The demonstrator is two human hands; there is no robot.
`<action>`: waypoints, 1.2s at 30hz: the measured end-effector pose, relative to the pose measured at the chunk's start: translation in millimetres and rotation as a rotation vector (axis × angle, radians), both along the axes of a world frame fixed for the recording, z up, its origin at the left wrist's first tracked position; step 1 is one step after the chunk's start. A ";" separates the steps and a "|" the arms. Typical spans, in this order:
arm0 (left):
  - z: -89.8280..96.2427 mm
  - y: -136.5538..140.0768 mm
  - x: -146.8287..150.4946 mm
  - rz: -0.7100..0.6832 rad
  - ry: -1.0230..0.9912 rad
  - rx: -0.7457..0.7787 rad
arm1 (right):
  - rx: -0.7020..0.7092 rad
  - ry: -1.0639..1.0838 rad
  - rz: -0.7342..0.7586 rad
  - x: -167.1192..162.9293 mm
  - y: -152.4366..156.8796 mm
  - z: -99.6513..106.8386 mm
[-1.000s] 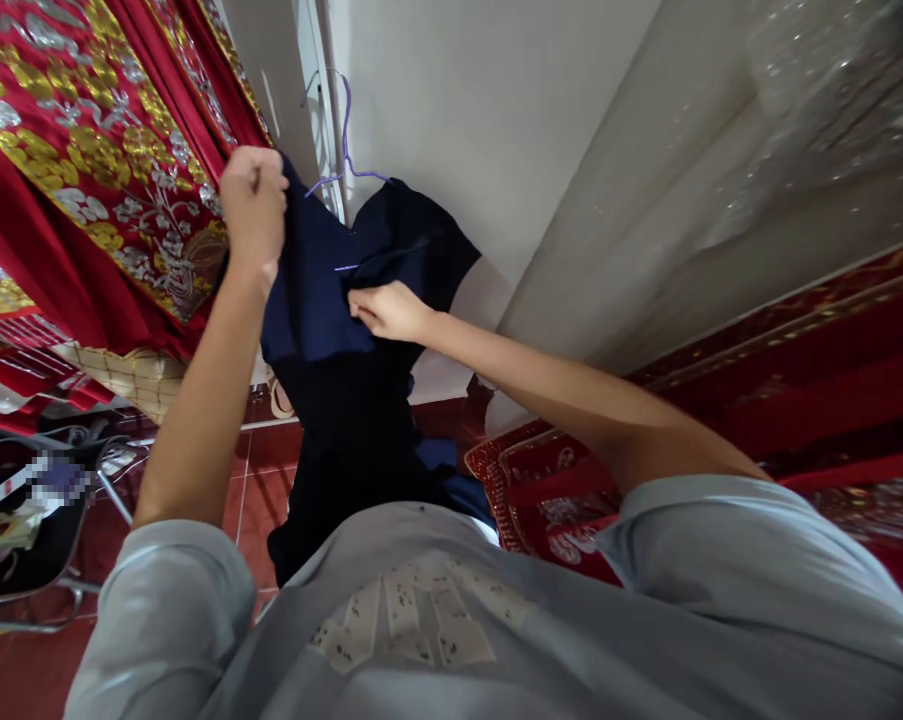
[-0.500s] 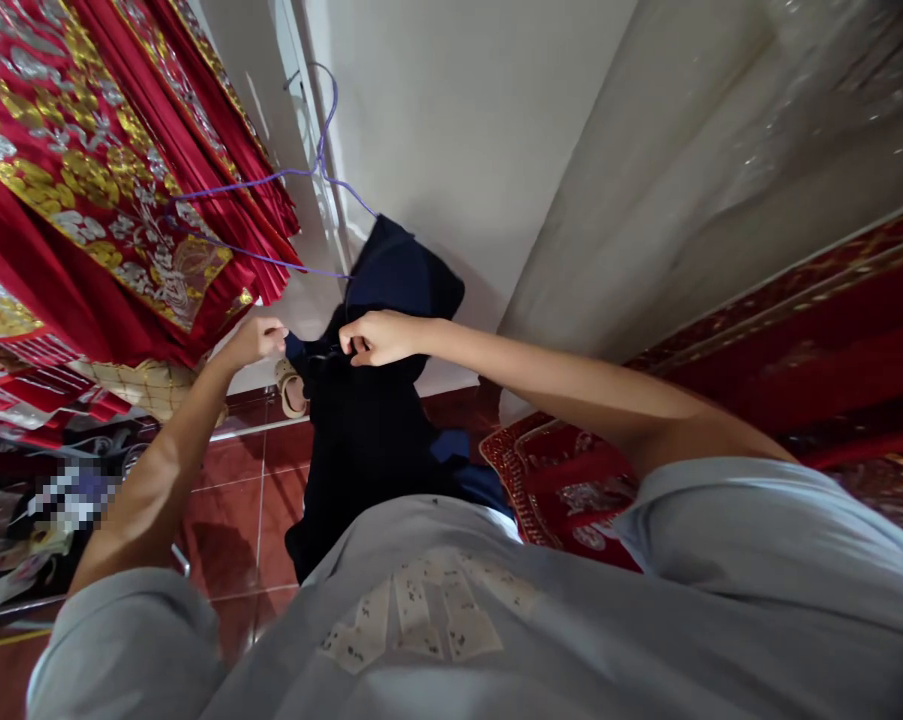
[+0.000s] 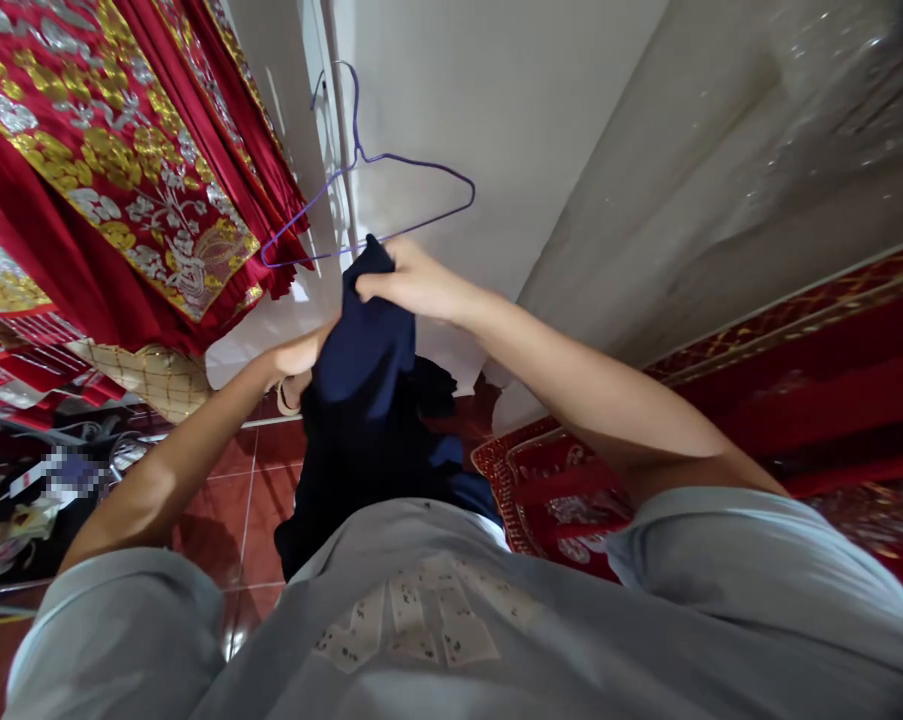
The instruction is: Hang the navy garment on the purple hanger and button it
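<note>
Limp, matte navy cloth (image 3: 367,350) below a thin triangular hanger (image 3: 358,152)

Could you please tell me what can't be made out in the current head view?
Head view, all items:
1. The left hand: its grip is hidden behind the dark blue garment.
2. The red hanging cloth: its full extent is cut off by the left and top edges.
3. The item at lower left: a pixelated patch obscures it.
</note>
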State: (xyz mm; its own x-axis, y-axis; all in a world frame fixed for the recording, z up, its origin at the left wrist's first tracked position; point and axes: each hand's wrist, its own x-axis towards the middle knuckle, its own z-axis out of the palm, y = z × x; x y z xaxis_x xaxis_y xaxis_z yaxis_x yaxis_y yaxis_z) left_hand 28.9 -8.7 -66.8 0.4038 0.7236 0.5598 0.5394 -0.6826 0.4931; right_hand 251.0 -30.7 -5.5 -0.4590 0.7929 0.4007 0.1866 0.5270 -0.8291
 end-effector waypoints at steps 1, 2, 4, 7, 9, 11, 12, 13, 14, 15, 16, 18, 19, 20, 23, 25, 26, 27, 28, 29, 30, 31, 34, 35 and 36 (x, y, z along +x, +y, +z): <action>-3.1 -1.0 -7.3 -0.033 0.096 -0.047 | 0.097 -0.016 -0.093 8.8 11.2 3.1; -3.9 -1.2 -15.1 -0.065 0.244 -0.108 | 0.185 -0.017 -0.185 16.1 24.8 3.3; 0.7 0.6 -30.9 -0.018 0.621 -0.184 | 0.289 0.012 -0.329 23.9 56.1 -4.6; 13.7 3.4 -49.8 0.147 1.061 -0.192 | 0.208 0.039 -0.390 18.1 98.0 -30.0; 20.2 1.1 -57.6 0.163 1.110 -0.217 | -0.002 0.008 -0.357 9.3 114.8 -47.2; 24.2 -4.2 -62.6 0.155 1.109 -0.272 | -0.143 -0.063 -0.344 4.5 121.5 -59.3; 25.7 -6.8 -64.8 0.163 1.109 -0.305 | -0.135 -0.101 -0.356 5.6 122.0 -62.9; 27.3 -8.4 -67.1 0.180 1.111 -0.342 | -0.081 -0.142 -0.372 9.6 121.3 -65.1; 29.1 -8.8 -69.7 0.210 1.116 -0.379 | -0.002 -0.179 -0.388 16.5 119.9 -66.0; 31.2 -7.8 -72.6 0.253 1.117 -0.420 | 0.078 -0.210 -0.406 26.0 118.5 -65.9; 33.5 -5.6 -75.9 0.302 1.110 -0.457 | 0.141 -0.238 -0.431 37.5 117.3 -65.0; 38.6 0.7 -82.1 0.386 1.076 -0.493 | 0.211 -0.276 -0.515 63.4 116.3 -61.7; 41.2 3.7 -84.3 0.415 1.052 -0.490 | 0.229 -0.278 -0.570 75.9 116.4 -59.3; 43.7 6.0 -85.1 0.435 1.017 -0.462 | 0.242 -0.273 -0.624 87.2 116.8 -56.6; 50.6 7.8 -77.9 0.402 0.795 -0.232 | 0.249 -0.260 -0.705 107.7 118.2 -48.3; 55.2 8.0 -65.4 0.320 0.550 -0.034 | 0.238 -0.242 -0.707 109.3 117.7 -44.5; 57.6 9.4 -57.9 0.284 0.437 0.039 | 0.226 -0.220 -0.693 107.1 116.5 -43.7; 59.9 12.3 -50.1 0.267 0.349 0.087 | 0.209 -0.191 -0.669 103.8 114.7 -43.5; 62.2 17.1 -42.6 0.270 0.285 0.116 | 0.190 -0.163 -0.639 99.9 112.3 -43.9; 64.3 23.7 -36.2 0.286 0.242 0.132 | 0.175 -0.139 -0.608 96.0 109.4 -44.8; 66.0 31.7 -31.2 0.305 0.219 0.135 | 0.167 -0.122 -0.583 92.6 106.3 -46.0; 67.1 40.6 -28.3 0.327 0.220 0.123 | 0.169 -0.113 -0.570 90.2 103.4 -47.1; 66.3 64.3 -33.1 0.417 0.374 -0.057 | 0.217 -0.106 -0.604 90.0 98.9 -48.5; 64.9 68.9 -38.4 0.434 0.444 -0.149 | 0.230 -0.107 -0.629 91.6 99.4 -48.3; 63.3 71.3 -44.6 0.440 0.500 -0.231 | 0.235 -0.111 -0.652 93.3 100.6 -47.9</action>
